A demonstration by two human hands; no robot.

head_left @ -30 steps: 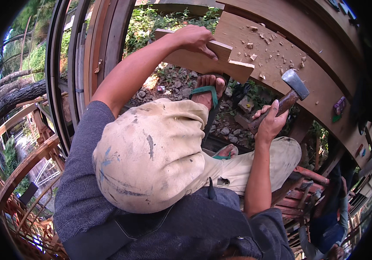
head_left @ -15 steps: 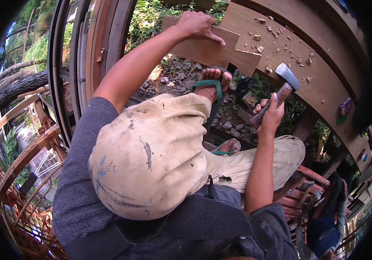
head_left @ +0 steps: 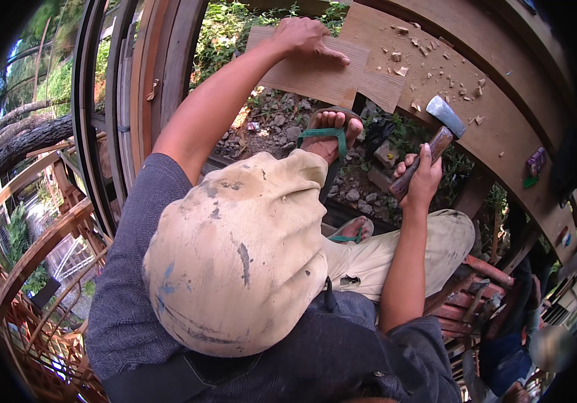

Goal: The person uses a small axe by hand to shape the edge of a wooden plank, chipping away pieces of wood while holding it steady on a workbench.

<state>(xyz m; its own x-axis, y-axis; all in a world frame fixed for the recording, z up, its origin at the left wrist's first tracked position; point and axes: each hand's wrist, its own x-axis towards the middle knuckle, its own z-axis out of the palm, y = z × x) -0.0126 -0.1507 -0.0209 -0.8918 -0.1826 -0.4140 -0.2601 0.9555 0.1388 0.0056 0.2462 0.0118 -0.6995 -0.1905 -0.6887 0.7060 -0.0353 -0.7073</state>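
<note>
My left hand (head_left: 306, 38) grips the far edge of a flat wooden board (head_left: 322, 74), with the thumb lying across its upper face. The board has a stepped notch at its right end, and that end rests by a broad wooden plank (head_left: 503, 107). Below the board is my foot in a green-strapped flip-flop (head_left: 328, 138). In my right hand (head_left: 420, 178) is a small hatchet (head_left: 448, 124), held by its short wooden handle. Its metal head rests at or just above the plank's near edge, right of the board; which, I cannot tell.
Wood chips (head_left: 422, 50) lie scattered over the plank. A small purple packet (head_left: 535, 163) sits farther right on it. Stony ground (head_left: 281, 124) shows below. Upright timbers (head_left: 157, 80) stand at the left. At lower right is a red slatted wooden piece (head_left: 459, 309).
The board has turned slightly in my left hand, so its notched end shows flatter and its edge less. My left knee has shifted a little right and down. The hatchet has barely moved.
</note>
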